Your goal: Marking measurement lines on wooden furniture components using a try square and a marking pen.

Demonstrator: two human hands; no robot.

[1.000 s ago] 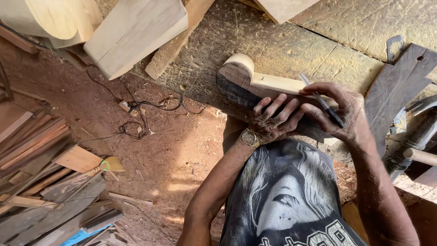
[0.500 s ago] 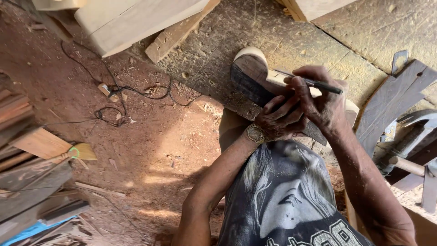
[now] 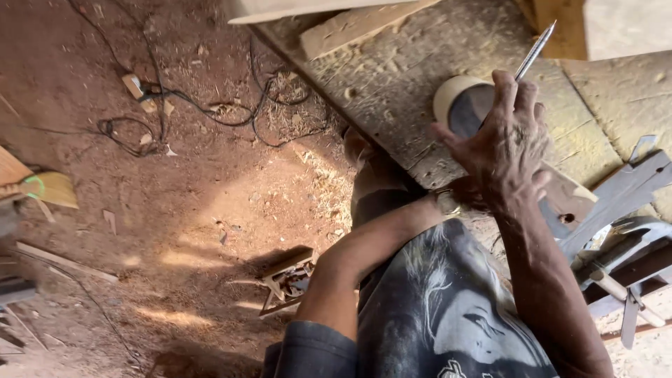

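My right hand (image 3: pixel 511 147) is raised over the bench and closed around a dark pen (image 3: pixel 533 50) whose tip points up and away. Beneath it lies a curved wooden piece (image 3: pixel 458 101) with a pale rounded end and a dark face. That piece rests on the sawdust-covered workbench (image 3: pixel 392 77). My left hand (image 3: pixel 467 197) is almost wholly hidden behind the right hand. Only its wrist with a watch (image 3: pixel 446 203) shows, pressed against the near side of the wooden piece.
A pale wooden offcut (image 3: pixel 357 26) lies at the bench's far edge. Dark boards and a metal clamp (image 3: pixel 619 238) crowd the right side. On the red dirt floor are a tangled black cable (image 3: pixel 210 112), a small wooden frame (image 3: pixel 287 276) and a yellow brush (image 3: pixel 49 189).
The view has swung right and down. My right hand lifted off the wooden piece and turned the pen from lying flat to pointing upward, now covering my left hand.
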